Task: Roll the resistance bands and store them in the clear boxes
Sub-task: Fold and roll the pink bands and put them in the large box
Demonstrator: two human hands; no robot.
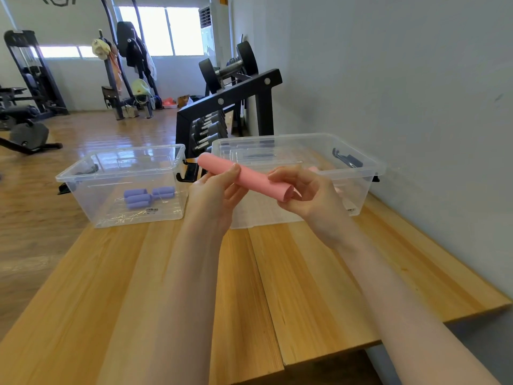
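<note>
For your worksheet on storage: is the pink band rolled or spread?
Rolled: the pink band forms a tube, held above the table by the left hand and right hand.

You're working over a smooth, pale wooden table [138, 273] with visible grain. Both clear boxes [125, 184] are glossy transparent plastic (they catch the window glare). The pink band [249, 176] looks matt, smooth, rubbery.

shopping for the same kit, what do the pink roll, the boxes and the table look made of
Pink roll: looks like matte latex or rubber sheet, thin and curling at its open end. Left box and right box: clear glossy hard plastic, see-through with reflections. Table: light wood planks with visible grain, possibly laminate.
</note>
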